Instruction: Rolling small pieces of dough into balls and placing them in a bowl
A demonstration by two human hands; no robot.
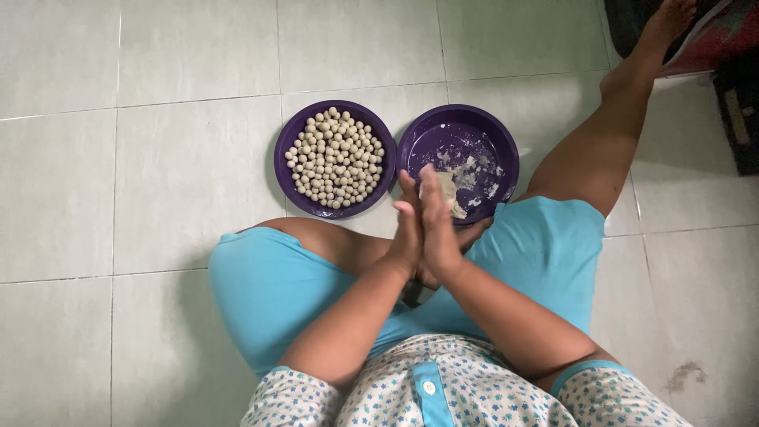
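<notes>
Head view, looking down on a person seated on the floor. Left hand [405, 229] and right hand [437, 225]: pressed palm to palm, fingers straight and pointing away from the body; whether anything lies between the palms cannot be told. Both hands sit just over the near rim of the right-hand bowl.

Bowls: two, round, dark purple, side by side with rims touching or nearly so. Left bowl [294, 133]: filled with many small pale dough balls [336, 158], too many to count exactly, heaped in one layer; it lies just left of the hands. Right bowl [506, 150]: holds only smears and scraps of pale dough [468, 170], with one lump near the fingertips.

Surface: floor [174, 174] of large pale grey-green tiles with thin joints. Dark mat and patterned cloth at the upper right corner [731, 71].
</notes>
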